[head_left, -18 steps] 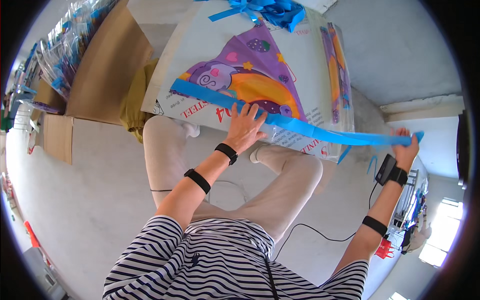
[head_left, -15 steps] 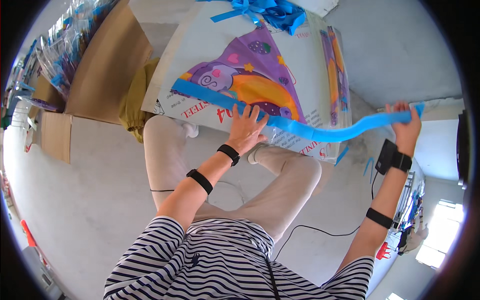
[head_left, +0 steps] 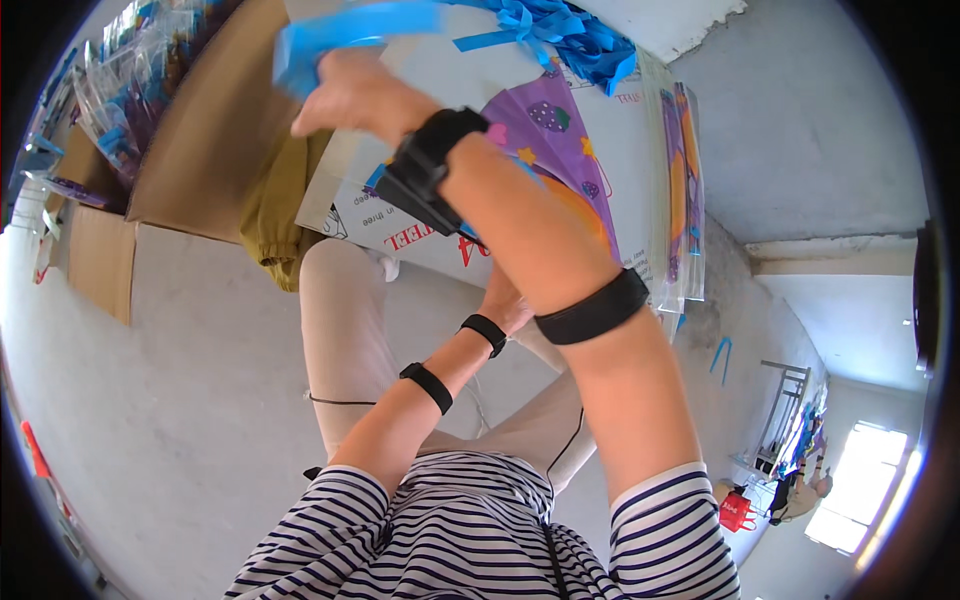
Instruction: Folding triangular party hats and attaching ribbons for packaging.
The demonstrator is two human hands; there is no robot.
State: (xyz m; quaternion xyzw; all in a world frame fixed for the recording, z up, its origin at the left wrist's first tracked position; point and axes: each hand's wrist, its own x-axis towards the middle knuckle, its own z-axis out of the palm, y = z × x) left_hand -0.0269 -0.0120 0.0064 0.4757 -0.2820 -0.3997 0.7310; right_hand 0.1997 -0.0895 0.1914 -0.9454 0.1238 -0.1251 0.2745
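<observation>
My right hand (head_left: 358,95) reaches across to the far left, closed round a wide blue strip (head_left: 355,30) that is smeared by motion. Under the right forearm, my left hand (head_left: 505,295) is at the near edge of the white box (head_left: 345,185); its fingers are hidden. On the box lies a purple triangular sheet (head_left: 530,105) printed with berries, stars and an orange shape, partly covered by the right arm. At the far edge rests a tangled pile of blue strips (head_left: 580,45).
Left of the box stands an open brown carton (head_left: 215,120) with plastic-wrapped items (head_left: 105,120) beyond it. Olive cloth (head_left: 270,220) hangs between them. More printed purple sheets (head_left: 675,180) in clear plastic lie along the box's right side. A wall (head_left: 800,130) rises at the right.
My right hand has swung from the far right over to the upper left with the blue strip, lifting it off the purple sheet's near edge. My left hand has moved slightly nearer, under the right arm.
</observation>
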